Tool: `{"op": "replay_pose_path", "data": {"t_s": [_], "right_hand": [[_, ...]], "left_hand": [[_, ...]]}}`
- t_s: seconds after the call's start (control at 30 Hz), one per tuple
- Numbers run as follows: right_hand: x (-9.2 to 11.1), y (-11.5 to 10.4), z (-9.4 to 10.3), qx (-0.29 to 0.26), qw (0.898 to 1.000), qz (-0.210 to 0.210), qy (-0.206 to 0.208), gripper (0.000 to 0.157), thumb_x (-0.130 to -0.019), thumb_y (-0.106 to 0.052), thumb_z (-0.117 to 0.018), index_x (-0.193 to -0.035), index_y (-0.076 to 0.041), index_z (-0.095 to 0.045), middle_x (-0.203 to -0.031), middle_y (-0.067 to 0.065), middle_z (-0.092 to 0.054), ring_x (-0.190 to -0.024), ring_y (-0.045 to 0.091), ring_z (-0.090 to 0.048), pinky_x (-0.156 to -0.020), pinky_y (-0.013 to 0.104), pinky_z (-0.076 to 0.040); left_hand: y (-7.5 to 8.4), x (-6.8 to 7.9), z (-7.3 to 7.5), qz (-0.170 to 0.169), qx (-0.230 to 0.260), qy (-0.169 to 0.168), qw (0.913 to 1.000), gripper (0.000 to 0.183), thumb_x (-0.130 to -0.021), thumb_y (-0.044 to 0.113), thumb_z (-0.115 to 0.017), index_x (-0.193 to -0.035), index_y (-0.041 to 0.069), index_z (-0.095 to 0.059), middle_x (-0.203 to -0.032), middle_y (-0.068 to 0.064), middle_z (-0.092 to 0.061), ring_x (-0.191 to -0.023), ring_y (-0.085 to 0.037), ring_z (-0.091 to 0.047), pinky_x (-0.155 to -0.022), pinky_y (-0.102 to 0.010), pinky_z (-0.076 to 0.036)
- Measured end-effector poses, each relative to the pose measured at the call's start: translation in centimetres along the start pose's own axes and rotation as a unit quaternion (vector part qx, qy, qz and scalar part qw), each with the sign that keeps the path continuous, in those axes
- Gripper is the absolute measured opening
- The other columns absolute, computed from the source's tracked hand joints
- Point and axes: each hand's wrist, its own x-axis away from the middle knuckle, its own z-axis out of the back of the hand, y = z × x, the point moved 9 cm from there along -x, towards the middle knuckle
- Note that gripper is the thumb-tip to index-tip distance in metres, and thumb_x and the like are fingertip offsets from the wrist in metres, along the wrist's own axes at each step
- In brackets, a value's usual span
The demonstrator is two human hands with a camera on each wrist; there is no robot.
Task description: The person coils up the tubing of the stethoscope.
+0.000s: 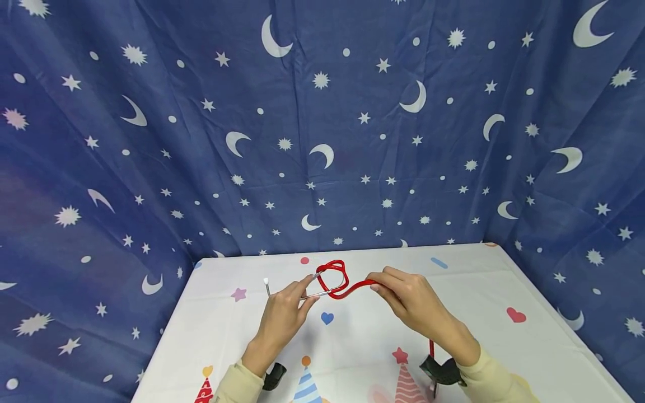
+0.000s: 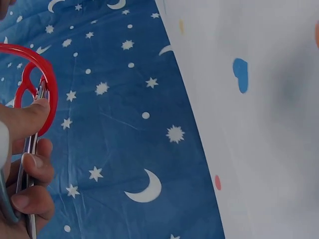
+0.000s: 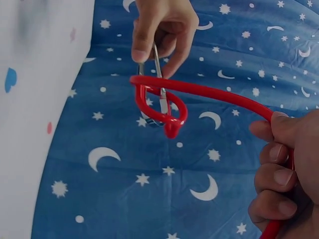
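Observation:
Over the white table, my left hand [image 1: 287,308] grips the metal ear tubes [image 1: 314,295] of a stethoscope, whose white ear tip [image 1: 266,280] pokes out past the knuckles. Red tubing [image 1: 339,295] loops around the metal ends just beyond those fingertips; in the right wrist view the coil [image 3: 182,114] wraps about both prongs. From there the tubing runs to my right hand [image 1: 410,299], where thumb and index finger pinch it and the other fingers [image 3: 279,177] curl round it. A lower stretch of red tubing [image 1: 431,348] hangs below the right wrist.
The table [image 1: 227,330] wears a white cloth printed with hearts, stars and party hats. Behind and beside it hangs a blue curtain [image 1: 353,157] with moons and stars. A black wrist mount [image 1: 443,371] sits under the right wrist, another [image 1: 274,376] by the left.

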Motion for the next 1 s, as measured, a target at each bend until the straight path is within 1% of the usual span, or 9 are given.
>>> {"op": "replay_pose_path", "data": {"t_s": [0.1, 0.23, 0.4, 0.5, 0.57, 0.77, 0.8, 0.93, 1.0], "right_hand": [[-0.6, 0.0, 0.5, 0.001, 1.000, 0.008, 0.008, 0.010, -0.094, -0.016, -0.066, -0.102, -0.012, -0.071, -0.073, -0.010, -0.054, -0.058, -0.003, -0.035, -0.053, 0.006, -0.029], [-1.3, -0.3, 0.9, 0.002, 1.000, 0.021, 0.015, 0.010, -0.096, -0.017, -0.064, -0.100, -0.012, -0.071, -0.072, -0.009, -0.054, -0.057, -0.002, -0.035, -0.052, 0.007, -0.028], [-2.1, -0.3, 1.1, 0.007, 1.000, 0.024, 0.019, 0.010, -0.097, -0.019, -0.063, -0.099, -0.013, -0.071, -0.072, -0.009, -0.053, -0.057, -0.001, -0.036, -0.052, 0.007, -0.029], [-2.6, -0.2, 1.2, 0.007, 1.000, 0.023, 0.019, 0.007, -0.094, -0.014, -0.065, -0.099, -0.012, -0.070, -0.072, -0.008, -0.053, -0.057, 0.000, -0.038, -0.053, 0.009, -0.032], [-2.8, -0.1, 1.1, 0.006, 1.000, 0.022, 0.017, 0.007, -0.094, -0.013, -0.065, -0.099, -0.011, -0.070, -0.072, -0.007, -0.053, -0.058, 0.001, -0.038, -0.053, 0.010, -0.032], [-3.4, 0.4, 1.0, 0.006, 0.999, 0.030, 0.026, 0.011, -0.096, -0.017, -0.064, -0.100, -0.009, -0.070, -0.073, -0.006, -0.053, -0.057, 0.001, -0.037, -0.053, 0.010, -0.033], [-3.5, 0.4, 1.0, 0.005, 0.999, 0.032, 0.029, 0.014, -0.097, -0.020, -0.062, -0.099, -0.009, -0.070, -0.072, -0.006, -0.053, -0.056, 0.000, -0.037, -0.052, 0.010, -0.033], [-3.9, 0.7, 0.9, 0.001, 0.998, 0.042, 0.041, 0.015, -0.098, -0.021, -0.060, -0.096, -0.010, -0.070, -0.071, -0.007, -0.053, -0.056, 0.000, -0.036, -0.052, 0.010, -0.032], [-4.0, 0.9, 0.7, -0.002, 0.998, 0.042, 0.042, 0.020, -0.100, -0.025, -0.057, -0.095, -0.011, -0.070, -0.071, -0.008, -0.053, -0.057, -0.001, -0.037, -0.052, 0.010, -0.032]], "left_hand": [[0.6, -0.2, 0.0, -0.009, 0.005, -0.007, 0.9999, 0.046, -0.082, 0.022, -0.080, -0.123, 0.009, -0.067, -0.072, 0.005, -0.061, -0.055, -0.001, -0.042, -0.051, -0.012, -0.035], [1.4, -0.3, -0.2, -0.019, 0.007, -0.017, 0.9996, 0.045, -0.083, 0.024, -0.080, -0.123, 0.010, -0.067, -0.072, 0.006, -0.063, -0.056, -0.001, -0.045, -0.052, -0.012, -0.037], [2.6, -0.4, -0.3, -0.040, 0.019, -0.028, 0.9986, 0.044, -0.084, 0.024, -0.078, -0.124, 0.010, -0.067, -0.075, 0.006, -0.066, -0.061, -0.003, -0.059, -0.055, -0.016, -0.045], [3.1, -0.4, -0.3, -0.043, 0.032, -0.040, 0.9978, 0.044, -0.084, 0.023, -0.079, -0.124, 0.010, -0.066, -0.076, 0.005, -0.067, -0.068, -0.006, -0.068, -0.057, -0.018, -0.050], [3.4, -0.5, -0.3, -0.047, 0.040, -0.045, 0.9971, 0.044, -0.083, 0.022, -0.079, -0.124, 0.009, -0.066, -0.076, 0.005, -0.067, -0.071, -0.007, -0.070, -0.059, -0.018, -0.051], [4.5, -0.5, -0.2, -0.090, 0.058, -0.043, 0.9933, 0.043, -0.084, 0.024, -0.078, -0.123, 0.010, -0.066, -0.083, 0.003, -0.071, -0.071, -0.005, -0.070, -0.059, -0.018, -0.051], [4.7, -0.6, -0.1, -0.096, 0.061, -0.045, 0.9924, 0.043, -0.084, 0.024, -0.078, -0.123, 0.010, -0.066, -0.085, 0.003, -0.072, -0.071, -0.005, -0.070, -0.060, -0.017, -0.052], [5.5, -0.6, 0.0, -0.114, 0.080, -0.057, 0.9886, 0.042, -0.085, 0.025, -0.077, -0.123, 0.010, -0.066, -0.083, 0.005, -0.071, -0.070, -0.004, -0.070, -0.061, -0.015, -0.051], [5.9, -0.5, 0.1, -0.124, 0.086, -0.064, 0.9864, 0.041, -0.086, 0.025, -0.077, -0.123, 0.011, -0.065, -0.082, 0.006, -0.070, -0.070, -0.003, -0.069, -0.061, -0.014, -0.050]]}}
